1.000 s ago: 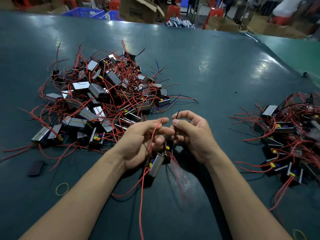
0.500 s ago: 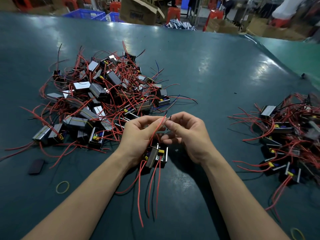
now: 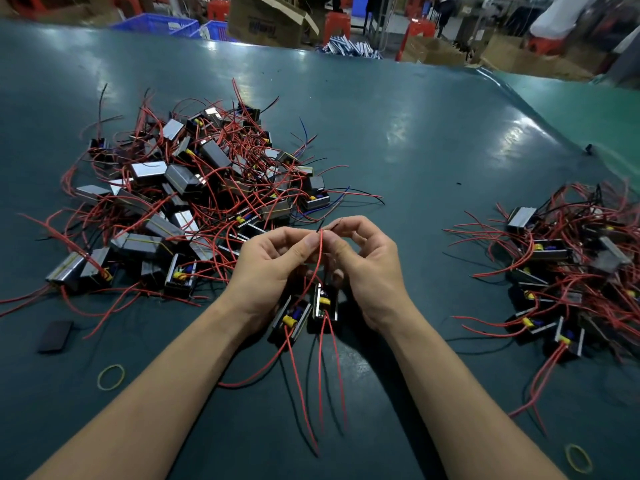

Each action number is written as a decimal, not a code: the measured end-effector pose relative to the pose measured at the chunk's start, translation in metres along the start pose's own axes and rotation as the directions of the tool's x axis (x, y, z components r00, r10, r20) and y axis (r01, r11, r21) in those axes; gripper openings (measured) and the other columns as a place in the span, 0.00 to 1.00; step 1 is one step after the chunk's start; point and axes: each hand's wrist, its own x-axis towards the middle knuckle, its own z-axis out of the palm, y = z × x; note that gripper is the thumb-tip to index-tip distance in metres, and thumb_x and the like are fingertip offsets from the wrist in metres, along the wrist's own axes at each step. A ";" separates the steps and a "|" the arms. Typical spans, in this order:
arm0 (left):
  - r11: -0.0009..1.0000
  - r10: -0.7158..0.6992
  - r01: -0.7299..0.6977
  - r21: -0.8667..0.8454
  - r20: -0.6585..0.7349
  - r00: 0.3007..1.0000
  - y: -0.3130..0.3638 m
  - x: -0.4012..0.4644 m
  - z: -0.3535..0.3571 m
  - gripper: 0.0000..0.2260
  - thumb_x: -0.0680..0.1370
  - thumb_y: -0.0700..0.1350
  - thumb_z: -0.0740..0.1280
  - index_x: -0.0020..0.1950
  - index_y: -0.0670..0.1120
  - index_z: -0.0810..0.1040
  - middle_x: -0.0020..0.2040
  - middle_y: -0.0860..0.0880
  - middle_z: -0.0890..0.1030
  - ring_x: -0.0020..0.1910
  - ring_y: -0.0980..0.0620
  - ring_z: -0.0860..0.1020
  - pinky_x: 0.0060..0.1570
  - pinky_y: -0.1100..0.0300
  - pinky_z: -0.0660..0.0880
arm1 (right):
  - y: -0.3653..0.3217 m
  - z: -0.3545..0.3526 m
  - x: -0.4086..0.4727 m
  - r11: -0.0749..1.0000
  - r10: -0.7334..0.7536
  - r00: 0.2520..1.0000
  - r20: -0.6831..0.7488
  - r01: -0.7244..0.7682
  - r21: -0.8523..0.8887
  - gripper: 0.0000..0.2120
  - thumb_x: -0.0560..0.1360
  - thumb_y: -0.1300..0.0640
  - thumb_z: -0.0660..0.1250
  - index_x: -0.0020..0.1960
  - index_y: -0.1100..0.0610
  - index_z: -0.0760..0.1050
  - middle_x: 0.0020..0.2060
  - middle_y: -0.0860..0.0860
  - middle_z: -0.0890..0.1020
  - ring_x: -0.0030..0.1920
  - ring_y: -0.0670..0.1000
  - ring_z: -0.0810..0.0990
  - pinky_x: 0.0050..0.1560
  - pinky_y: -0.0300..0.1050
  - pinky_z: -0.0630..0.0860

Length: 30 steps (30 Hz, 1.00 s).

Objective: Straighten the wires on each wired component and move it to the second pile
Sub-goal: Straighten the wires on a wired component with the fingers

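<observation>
My left hand (image 3: 273,268) and right hand (image 3: 367,268) each pinched the thin red insulated wires (image 3: 320,244) of two small boxy black-and-metal components (image 3: 311,310) — dangling just above the smooth teal tabletop (image 3: 415,140), between both tangled piles.

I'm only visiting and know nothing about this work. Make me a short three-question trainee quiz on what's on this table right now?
1. True or false: both hands, the left hand and the right hand, are pinching wire ends above the components on the table.
2. Which pile holds more pieces? A) the big pile on the left. B) the smaller pile on the right.
3. Fill in: the two yellow loops, one near the left forearm and one by the right forearm, are rubber ____.

Key: 1 true; 2 A; 3 bands.
</observation>
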 end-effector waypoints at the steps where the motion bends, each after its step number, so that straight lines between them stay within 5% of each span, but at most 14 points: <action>1: 0.999 -0.012 0.013 -0.035 0.008 1.000 0.001 0.000 -0.001 0.09 0.71 0.43 0.70 0.47 0.39 0.82 0.40 0.40 0.84 0.37 0.46 0.83 0.38 0.53 0.82 | 0.000 0.000 0.000 1.000 0.001 1.000 -0.005 -0.001 -0.008 0.07 0.75 0.63 0.71 0.42 0.52 0.78 0.38 0.44 0.82 0.32 0.45 0.79 0.25 0.37 0.72; 8: 0.992 -0.026 0.023 -0.123 -0.026 0.999 0.000 -0.001 0.001 0.07 0.66 0.40 0.74 0.43 0.44 0.87 0.40 0.45 0.86 0.37 0.51 0.82 0.37 0.60 0.79 | -0.002 -0.004 -0.002 0.999 0.019 0.999 -0.049 -0.021 -0.042 0.06 0.74 0.60 0.70 0.42 0.50 0.81 0.38 0.48 0.82 0.34 0.47 0.78 0.29 0.38 0.73; 12: 0.991 0.119 -0.109 0.075 -0.140 0.983 -0.008 -0.002 0.006 0.06 0.68 0.39 0.75 0.44 0.45 0.87 0.41 0.44 0.86 0.40 0.49 0.82 0.42 0.57 0.80 | -0.008 -0.009 -0.004 0.995 0.079 0.995 -0.065 -0.075 0.067 0.11 0.69 0.62 0.61 0.47 0.56 0.79 0.39 0.51 0.82 0.36 0.48 0.78 0.38 0.38 0.75; 16: 0.931 0.284 -0.243 0.274 -0.124 0.951 -0.013 -0.002 0.007 0.07 0.71 0.33 0.73 0.46 0.44 0.85 0.42 0.47 0.86 0.41 0.51 0.84 0.45 0.59 0.81 | -0.003 -0.002 -0.012 0.981 0.022 1.000 -0.001 -0.021 -0.193 0.09 0.74 0.59 0.72 0.53 0.56 0.76 0.42 0.50 0.81 0.38 0.46 0.78 0.39 0.39 0.76; 22: 0.984 0.173 -0.161 0.075 -0.190 0.967 -0.007 0.003 0.008 0.05 0.70 0.37 0.74 0.44 0.43 0.84 0.37 0.47 0.85 0.35 0.53 0.83 0.36 0.65 0.78 | -0.007 -0.009 -0.006 0.986 0.133 0.982 -0.133 -0.145 -0.086 0.18 0.74 0.71 0.68 0.57 0.54 0.74 0.45 0.52 0.80 0.37 0.47 0.80 0.37 0.37 0.77; 24: 0.992 0.126 -0.129 -0.011 -0.170 0.977 -0.004 0.005 0.004 0.06 0.68 0.42 0.74 0.44 0.44 0.84 0.37 0.47 0.85 0.33 0.53 0.82 0.34 0.65 0.77 | -0.004 -0.010 -0.003 0.950 0.075 0.981 -0.180 -0.125 -0.286 0.19 0.72 0.68 0.72 0.58 0.50 0.74 0.52 0.51 0.78 0.40 0.47 0.81 0.41 0.38 0.78; 27: 0.996 0.082 -0.083 -0.012 -0.100 0.992 -0.003 0.008 0.002 0.07 0.68 0.44 0.73 0.44 0.45 0.85 0.40 0.46 0.85 0.34 0.54 0.81 0.35 0.64 0.77 | 0.000 -0.009 -0.003 0.647 -0.241 0.968 -0.073 0.103 -0.756 0.10 0.73 0.61 0.73 0.52 0.51 0.80 0.54 0.48 0.77 0.54 0.48 0.76 0.56 0.33 0.71; 28: 0.997 0.079 -0.078 0.014 -0.089 0.993 -0.003 0.009 0.002 0.07 0.69 0.44 0.72 0.45 0.45 0.85 0.40 0.46 0.85 0.35 0.54 0.81 0.37 0.64 0.78 | 0.000 -0.009 -0.003 0.621 -0.297 0.954 -0.042 0.159 -0.767 0.07 0.74 0.59 0.72 0.52 0.51 0.81 0.52 0.47 0.79 0.55 0.47 0.75 0.58 0.34 0.69; 30: 0.996 0.084 -0.080 0.050 -0.083 0.993 -0.005 0.010 0.001 0.05 0.70 0.43 0.72 0.45 0.45 0.85 0.41 0.45 0.85 0.35 0.54 0.81 0.38 0.62 0.79 | -0.005 -0.008 -0.003 0.772 -0.272 0.961 -0.048 0.188 -0.607 0.06 0.75 0.59 0.71 0.51 0.51 0.80 0.47 0.45 0.83 0.53 0.47 0.80 0.56 0.41 0.75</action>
